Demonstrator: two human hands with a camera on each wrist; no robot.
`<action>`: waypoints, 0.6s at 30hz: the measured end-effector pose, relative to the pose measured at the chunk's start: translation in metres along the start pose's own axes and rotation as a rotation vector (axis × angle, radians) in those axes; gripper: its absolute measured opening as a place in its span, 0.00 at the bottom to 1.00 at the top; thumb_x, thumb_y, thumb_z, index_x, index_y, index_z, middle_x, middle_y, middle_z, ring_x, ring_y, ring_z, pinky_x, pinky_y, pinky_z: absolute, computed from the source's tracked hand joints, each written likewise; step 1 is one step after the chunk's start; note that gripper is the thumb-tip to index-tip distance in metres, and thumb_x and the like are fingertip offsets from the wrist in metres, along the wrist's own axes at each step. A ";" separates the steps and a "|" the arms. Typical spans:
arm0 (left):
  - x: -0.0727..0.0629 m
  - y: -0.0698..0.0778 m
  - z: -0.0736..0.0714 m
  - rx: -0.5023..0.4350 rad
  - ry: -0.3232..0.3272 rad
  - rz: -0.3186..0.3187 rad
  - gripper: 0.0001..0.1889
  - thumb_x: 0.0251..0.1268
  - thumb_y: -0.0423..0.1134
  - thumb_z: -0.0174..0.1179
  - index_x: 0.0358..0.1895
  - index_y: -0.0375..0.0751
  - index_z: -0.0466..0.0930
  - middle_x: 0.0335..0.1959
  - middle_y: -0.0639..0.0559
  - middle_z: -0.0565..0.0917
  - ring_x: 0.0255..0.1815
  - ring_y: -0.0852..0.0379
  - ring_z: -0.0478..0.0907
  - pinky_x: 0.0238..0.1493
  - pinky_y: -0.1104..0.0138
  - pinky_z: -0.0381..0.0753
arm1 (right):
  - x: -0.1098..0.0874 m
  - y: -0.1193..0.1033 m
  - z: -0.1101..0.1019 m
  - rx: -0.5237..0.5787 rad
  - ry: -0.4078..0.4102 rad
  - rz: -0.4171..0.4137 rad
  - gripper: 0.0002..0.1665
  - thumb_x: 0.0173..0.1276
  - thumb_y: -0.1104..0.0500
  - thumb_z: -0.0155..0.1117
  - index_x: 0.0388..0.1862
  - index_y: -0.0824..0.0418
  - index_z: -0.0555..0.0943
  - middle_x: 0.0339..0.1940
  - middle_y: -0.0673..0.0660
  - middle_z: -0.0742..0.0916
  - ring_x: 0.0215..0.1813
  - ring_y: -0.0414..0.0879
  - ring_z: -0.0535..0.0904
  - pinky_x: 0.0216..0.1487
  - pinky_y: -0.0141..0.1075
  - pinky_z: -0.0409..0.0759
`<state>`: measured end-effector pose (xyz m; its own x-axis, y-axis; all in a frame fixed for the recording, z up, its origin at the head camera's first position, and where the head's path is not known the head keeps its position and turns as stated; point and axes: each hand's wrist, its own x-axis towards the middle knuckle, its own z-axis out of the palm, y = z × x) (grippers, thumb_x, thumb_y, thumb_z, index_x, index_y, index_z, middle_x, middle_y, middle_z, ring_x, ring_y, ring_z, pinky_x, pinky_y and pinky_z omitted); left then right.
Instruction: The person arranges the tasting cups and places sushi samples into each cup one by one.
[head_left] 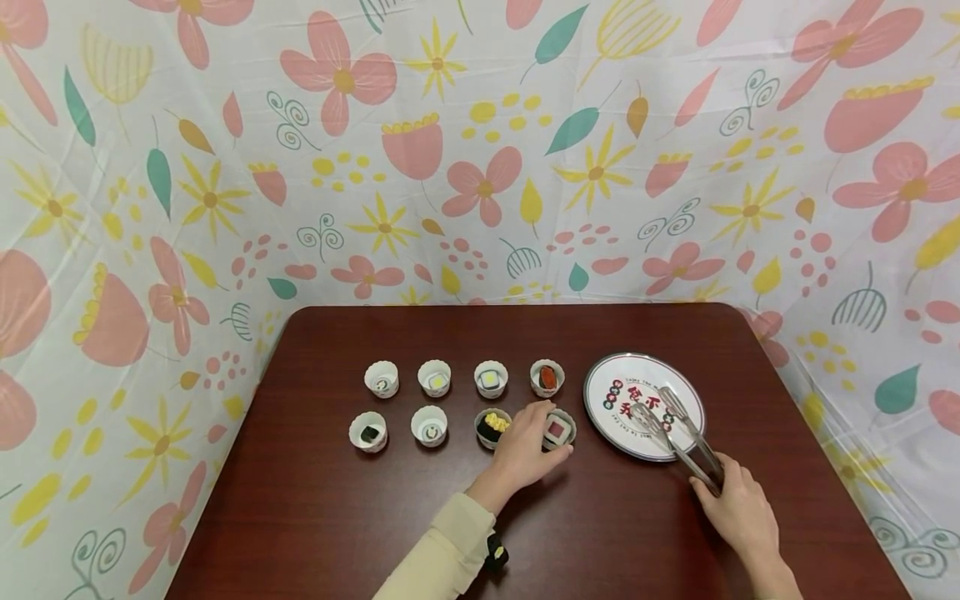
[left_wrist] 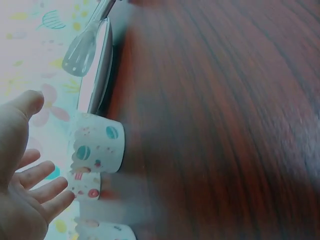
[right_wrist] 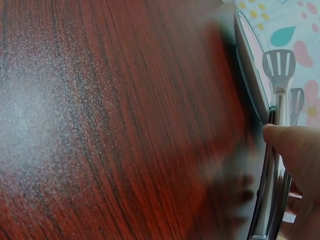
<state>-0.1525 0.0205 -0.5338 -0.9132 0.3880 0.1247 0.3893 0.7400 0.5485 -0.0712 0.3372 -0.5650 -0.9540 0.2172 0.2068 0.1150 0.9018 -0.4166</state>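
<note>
My left hand reaches over two scalloped paper cups in the near row, fingers extended. One cup holds corn-topped sushi wrapped in dark seaweed; the other holds a white rice piece with a pink centre. In the left wrist view the fingers lie spread beside a patterned cup, with nothing in the palm. My right hand grips metal tongs by the handle end. Their two slotted heads stand apart over the white plate, which has red lettering. The right wrist view shows the thumb pressed on the tongs.
More paper cups stand in two rows. One at the back holds red-topped sushi, another in front a dark seaweed piece. A small black item shows beside the left sleeve. A floral curtain surrounds the brown table.
</note>
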 end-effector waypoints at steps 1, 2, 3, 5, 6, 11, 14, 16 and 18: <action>-0.001 -0.001 -0.002 0.004 0.012 0.010 0.35 0.55 0.56 0.61 0.64 0.45 0.64 0.61 0.53 0.70 0.60 0.56 0.68 0.56 0.62 0.72 | 0.000 0.000 0.000 -0.002 -0.005 0.002 0.35 0.54 0.57 0.68 0.56 0.72 0.67 0.41 0.78 0.77 0.36 0.74 0.74 0.30 0.60 0.68; -0.002 -0.002 -0.005 0.007 0.023 0.018 0.34 0.55 0.56 0.61 0.64 0.45 0.64 0.61 0.53 0.70 0.60 0.56 0.69 0.56 0.62 0.72 | 0.001 0.001 0.000 -0.005 -0.009 0.004 0.36 0.54 0.56 0.68 0.57 0.72 0.66 0.41 0.78 0.76 0.37 0.74 0.73 0.30 0.60 0.68; -0.004 -0.003 -0.008 0.010 0.033 0.027 0.34 0.55 0.55 0.61 0.63 0.45 0.65 0.61 0.53 0.70 0.60 0.55 0.69 0.56 0.62 0.72 | 0.001 0.002 0.000 -0.006 -0.010 0.006 0.36 0.54 0.56 0.68 0.58 0.72 0.66 0.42 0.78 0.76 0.37 0.74 0.73 0.29 0.61 0.68; -0.007 -0.007 -0.013 0.013 0.054 0.047 0.33 0.55 0.53 0.61 0.63 0.44 0.65 0.60 0.52 0.71 0.60 0.55 0.69 0.55 0.61 0.72 | 0.001 0.002 0.001 -0.011 -0.009 0.004 0.38 0.55 0.56 0.68 0.59 0.72 0.65 0.42 0.79 0.76 0.38 0.75 0.73 0.29 0.61 0.68; -0.008 -0.009 -0.015 0.014 0.064 0.058 0.33 0.55 0.52 0.62 0.62 0.44 0.66 0.60 0.51 0.71 0.60 0.54 0.70 0.55 0.60 0.72 | 0.001 0.003 0.001 -0.012 -0.004 -0.003 0.38 0.54 0.56 0.68 0.59 0.72 0.65 0.43 0.78 0.76 0.38 0.75 0.73 0.29 0.61 0.68; -0.017 -0.022 -0.028 0.054 0.091 0.106 0.31 0.56 0.52 0.61 0.62 0.43 0.67 0.60 0.50 0.71 0.60 0.53 0.70 0.55 0.59 0.72 | 0.004 0.001 0.000 -0.011 0.038 -0.051 0.36 0.54 0.56 0.68 0.59 0.70 0.67 0.44 0.77 0.76 0.39 0.75 0.73 0.30 0.63 0.67; -0.022 -0.032 -0.036 0.080 0.112 0.137 0.30 0.57 0.51 0.60 0.61 0.42 0.69 0.60 0.50 0.72 0.59 0.52 0.70 0.54 0.58 0.73 | 0.009 -0.001 -0.004 -0.015 0.023 -0.060 0.35 0.59 0.54 0.65 0.61 0.68 0.66 0.47 0.77 0.75 0.42 0.75 0.71 0.32 0.64 0.66; -0.024 -0.038 -0.042 0.103 0.118 0.149 0.29 0.57 0.51 0.60 0.60 0.41 0.69 0.60 0.49 0.72 0.59 0.52 0.70 0.55 0.58 0.73 | 0.012 -0.004 -0.008 -0.019 0.005 -0.062 0.35 0.61 0.53 0.63 0.63 0.68 0.65 0.48 0.76 0.74 0.43 0.74 0.70 0.33 0.64 0.66; -0.026 -0.045 -0.049 0.123 0.115 0.158 0.28 0.58 0.51 0.60 0.59 0.41 0.69 0.60 0.48 0.72 0.60 0.51 0.70 0.55 0.58 0.72 | 0.015 -0.006 -0.010 -0.018 -0.003 -0.068 0.34 0.62 0.53 0.62 0.63 0.67 0.65 0.49 0.76 0.74 0.44 0.74 0.70 0.34 0.64 0.66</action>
<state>-0.1523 -0.0497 -0.5207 -0.8446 0.4445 0.2985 0.5340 0.7393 0.4102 -0.0837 0.3385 -0.5507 -0.9605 0.1540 0.2317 0.0548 0.9212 -0.3852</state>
